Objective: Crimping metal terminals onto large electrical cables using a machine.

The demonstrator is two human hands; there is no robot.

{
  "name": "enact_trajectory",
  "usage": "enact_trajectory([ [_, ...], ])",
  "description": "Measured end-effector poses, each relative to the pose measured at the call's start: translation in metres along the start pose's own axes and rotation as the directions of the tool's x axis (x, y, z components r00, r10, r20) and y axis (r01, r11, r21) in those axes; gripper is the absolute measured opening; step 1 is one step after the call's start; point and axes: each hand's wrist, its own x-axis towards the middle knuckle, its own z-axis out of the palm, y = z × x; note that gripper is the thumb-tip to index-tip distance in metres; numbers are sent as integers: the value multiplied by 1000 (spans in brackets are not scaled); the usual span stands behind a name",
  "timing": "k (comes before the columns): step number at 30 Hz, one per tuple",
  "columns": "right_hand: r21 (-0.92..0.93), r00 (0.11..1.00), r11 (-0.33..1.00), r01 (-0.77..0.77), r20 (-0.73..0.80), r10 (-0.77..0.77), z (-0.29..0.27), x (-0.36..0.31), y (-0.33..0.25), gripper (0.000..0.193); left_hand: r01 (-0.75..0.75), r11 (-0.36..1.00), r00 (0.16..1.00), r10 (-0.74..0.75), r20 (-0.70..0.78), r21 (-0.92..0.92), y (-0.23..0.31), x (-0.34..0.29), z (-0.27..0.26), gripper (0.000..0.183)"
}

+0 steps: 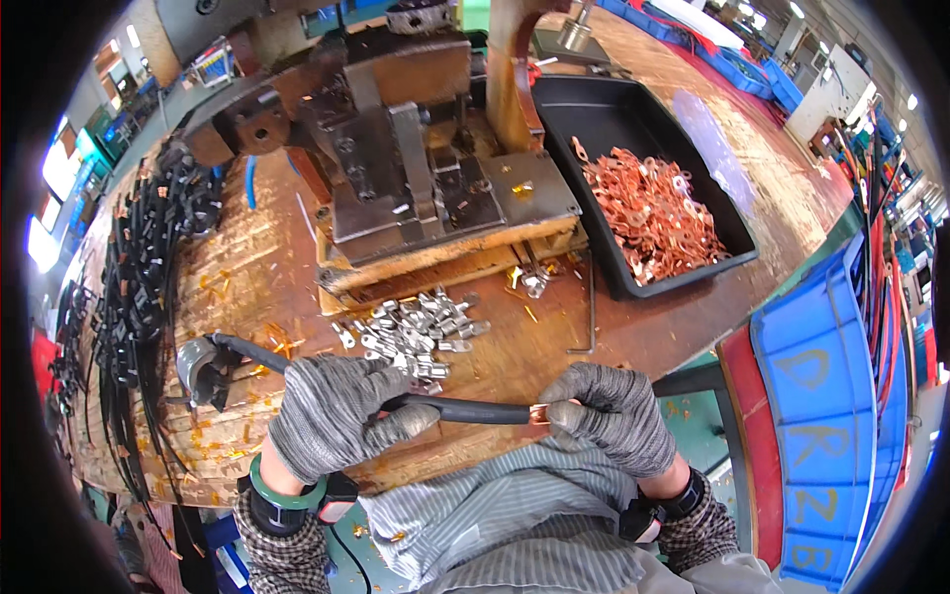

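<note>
A thick black cable [470,411] lies across in front of me, with bare copper [538,414] at its right end. My left hand [332,411], in a grey knit glove, is closed around the cable left of its middle. With gloved fingertips, my right hand [618,416] pinches the copper end and partly hides it; whether a lug sits there I cannot tell. Just beyond the left hand, a loose pile of silver cable lugs [421,332] lies on the wooden bench [524,361]. Left of that hand the cable runs toward a grey curved piece [206,372].
A heavy metal press [416,178] stands behind the silver lugs. To its right, a black tray [618,282] holds many copper lugs [658,213]. A hex key [592,307] lies before the tray. Black cables [139,277] hang off the left side; a blue crate [821,386] stands right.
</note>
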Motion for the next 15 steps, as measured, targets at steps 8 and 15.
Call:
enact_trajectory([
  [8, 239, 962, 935, 262, 12, -273, 12, 70, -48, 15, 115, 932, 916, -234, -327, -344, -33, 3, -33, 27],
  [15, 219, 948, 923, 316, -39, -315, 9, 113, -64, 13, 286, 901, 900, -370, -233, -326, -44, 24, -62, 39],
])
